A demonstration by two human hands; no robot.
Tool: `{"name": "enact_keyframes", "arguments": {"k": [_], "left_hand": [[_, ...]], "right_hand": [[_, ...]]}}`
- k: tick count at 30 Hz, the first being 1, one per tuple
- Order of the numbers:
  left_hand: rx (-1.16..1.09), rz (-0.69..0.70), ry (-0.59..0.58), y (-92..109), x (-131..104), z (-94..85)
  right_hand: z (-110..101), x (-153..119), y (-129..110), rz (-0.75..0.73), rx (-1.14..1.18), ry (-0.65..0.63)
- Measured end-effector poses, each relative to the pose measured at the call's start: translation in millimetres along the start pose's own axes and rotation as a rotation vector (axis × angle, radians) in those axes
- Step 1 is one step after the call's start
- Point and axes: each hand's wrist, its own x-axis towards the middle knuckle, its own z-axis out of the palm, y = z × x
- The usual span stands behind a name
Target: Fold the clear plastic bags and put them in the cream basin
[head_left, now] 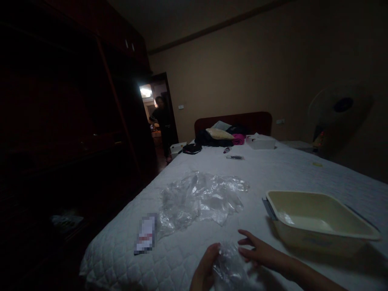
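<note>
Hands (230, 262), crumpled plastic bag (228, 264), no clear axis

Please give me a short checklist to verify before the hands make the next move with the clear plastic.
1. Both hands on the small plastic bag: ok, left hand and right hand touch it.
2. Grip firm: cannot tell, too dark.
3. Pile of plastic bags lying apart from the hands: ok.
4. Beige basin beside the right hand, upright: ok.
5. Basin contents: cannot tell.
6. Person in doorway far from the bed: ok.
</note>
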Motion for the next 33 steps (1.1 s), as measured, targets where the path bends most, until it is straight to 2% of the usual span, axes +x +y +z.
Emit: {"name": "enact_keyframes", "arguments": {"k": [3,5,9,13,16,22,26,30,33], "left_hand": [[0.026,-0.040,-0.024,-3,3,1.2],[0.042,-0.031,-0.063,-4,8,2.6],[0.041,-0.022,-0.076,-6,18,0.5],[-0.146,0.020,-0.033,-9,18,-4.2],[-0.231,0.040,-0.067,-9,20,-2.2],[-0.464,-0.105,-0.070,-9,34,-2.6],[-0.476,-0.060,-0.028,-13,34,-8.3],[-0.422,-0.011,-0.045,-15,30,-9.4],[-0.352,-0.006,-0.031,-14,28,-8.2]], "right_hand": [[7,-1,0,-0.025,-0.010,-0.122],[12,-1,-3,-0.042,-0.074,-0.130],[17,4,-8,-0.128,-0.218,-0.046],[13,9,-10,-0.163,-0.202,0.001],[1,10,-11,-0.138,-0.135,0.090],[-31,6,-14,-0.090,-0.010,0.290],[-42,6,-14,-0.138,0.049,0.359],[-42,4,-18,-0.221,0.082,0.384],[-41,0,-28,-0.234,0.055,0.455]]}}
